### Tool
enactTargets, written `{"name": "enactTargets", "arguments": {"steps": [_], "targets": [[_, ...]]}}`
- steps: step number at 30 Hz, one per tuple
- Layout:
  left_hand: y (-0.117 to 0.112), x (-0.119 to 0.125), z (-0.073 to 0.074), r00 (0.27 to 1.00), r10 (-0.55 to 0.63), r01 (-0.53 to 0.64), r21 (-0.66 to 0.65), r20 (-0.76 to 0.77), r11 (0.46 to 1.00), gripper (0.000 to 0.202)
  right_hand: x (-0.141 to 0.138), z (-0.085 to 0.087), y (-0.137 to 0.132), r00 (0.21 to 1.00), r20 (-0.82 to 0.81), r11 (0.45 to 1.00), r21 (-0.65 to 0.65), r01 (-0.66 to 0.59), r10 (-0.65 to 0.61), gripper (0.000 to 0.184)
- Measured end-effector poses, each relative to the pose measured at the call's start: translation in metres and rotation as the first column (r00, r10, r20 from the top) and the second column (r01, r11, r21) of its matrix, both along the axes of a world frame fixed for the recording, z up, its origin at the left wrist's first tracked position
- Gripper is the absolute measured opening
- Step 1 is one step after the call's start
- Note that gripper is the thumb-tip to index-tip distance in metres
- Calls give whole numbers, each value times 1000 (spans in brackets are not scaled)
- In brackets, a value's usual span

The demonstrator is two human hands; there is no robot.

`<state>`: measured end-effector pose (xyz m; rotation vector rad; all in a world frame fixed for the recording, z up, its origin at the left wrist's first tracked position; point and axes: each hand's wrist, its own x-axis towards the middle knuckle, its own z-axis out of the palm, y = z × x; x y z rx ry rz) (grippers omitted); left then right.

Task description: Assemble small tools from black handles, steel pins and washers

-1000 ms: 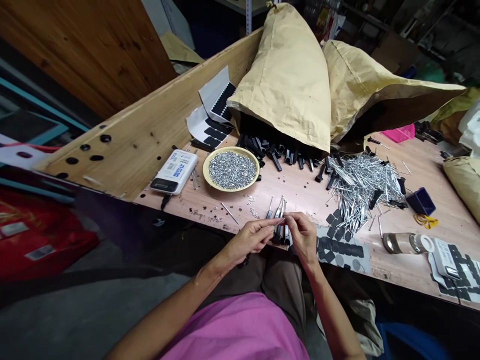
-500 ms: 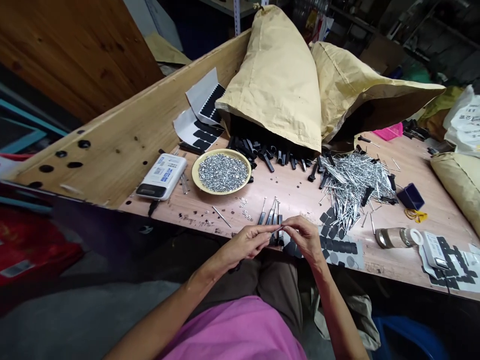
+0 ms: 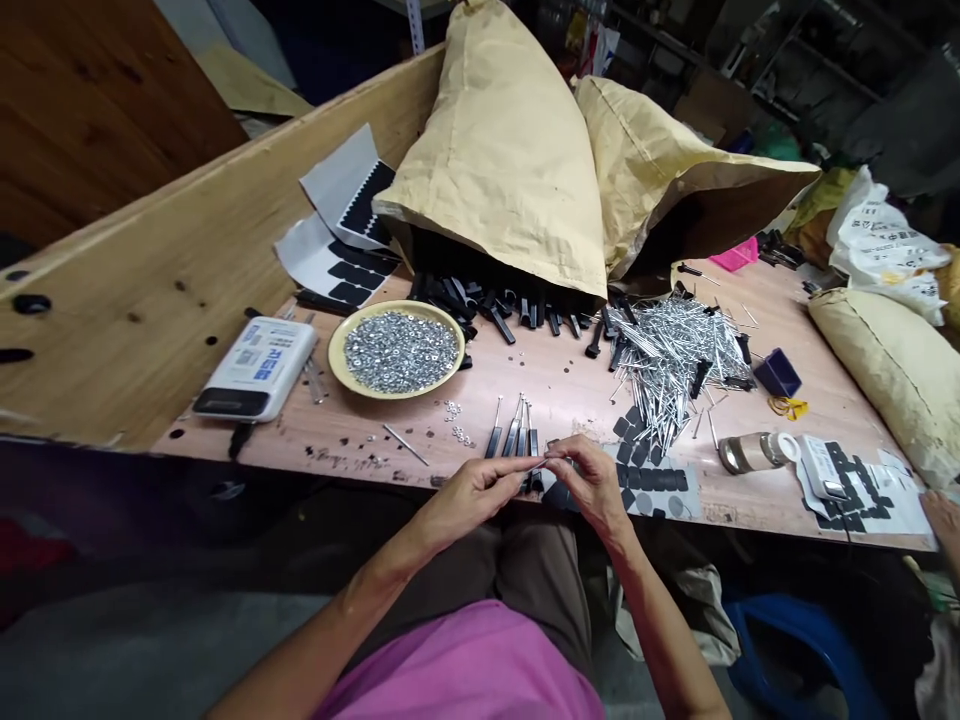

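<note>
The right hand (image 3: 596, 487) pinches the end of a thin metal piece (image 3: 537, 465) between thumb and index fingertip. The left hand (image 3: 466, 502) extends its index finger along the same piece, with the thumb close below; whether these two grip it firmly cannot be told. The piece is held in front of the bench edge, and its far end is hidden by the fingers. Compared with half a second ago, the finger position is nearly unchanged, while the view is turned to the right; the handling therefore remains at the same stage, as judged from the pose. Just beyond the fingers, black parts fitted with metal rods (image 3: 514, 438) lie side by side on the bench (image 3: 555, 385). Farther left are loose nuts (image 3: 459, 433), a single rod (image 3: 406, 444) and a bowl (image 3: 397, 393) of small metal nuts. To the right are a sheet of black pads (image 3: 660, 480) and a heap of rods (image 3: 679, 365). At the far right edge, another person's hand (image 3: 943, 522) is newly in view.
</note>
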<state>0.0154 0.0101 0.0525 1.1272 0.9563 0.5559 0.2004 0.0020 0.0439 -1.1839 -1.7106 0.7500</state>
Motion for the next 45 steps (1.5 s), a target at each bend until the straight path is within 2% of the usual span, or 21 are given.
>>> {"name": "enactTargets", "arguments": {"steps": [3,9,13,18,21,27,34,38,42,45], "targets": [[-1,4,1,1000,10,-11,13,22,1000,55,-3,1,-2,999,-33,1000,20,20,-19,18],[0,6,-4,991,30,-16,-106,131,994,66,-10,1,-5,995,-9,994,48,99,-98,27],[0,7,-4,985,54,-25,-175,162,984,71,-11,1,-5,989,-84,993,-5,119,-119,23],[0,14,0,974,74,-27,-215,214,976,71,-14,-1,-6,964,-162,973,-128,192,-212,26],[1,17,3,968,63,3,-261,244,965,71,-14,-2,-6,948,-214,968,-143,208,-235,25],[3,19,6,961,69,14,-294,267,956,75,-10,-2,-4,953,-221,976,-117,186,-208,23],[-1,18,5,985,56,-22,-204,161,979,70,4,2,3,982,-162,978,-196,64,-97,20],[-1,16,4,996,55,-48,-103,68,994,57,7,2,0,996,-40,992,-103,73,-78,18],[-1,14,2,993,-14,40,-218,120,975,61,2,3,-7,993,99,998,32,60,-63,18],[-2,15,1,989,-6,38,-218,145,975,60,-1,3,-11,993,111,999,46,19,-24,20]]}}
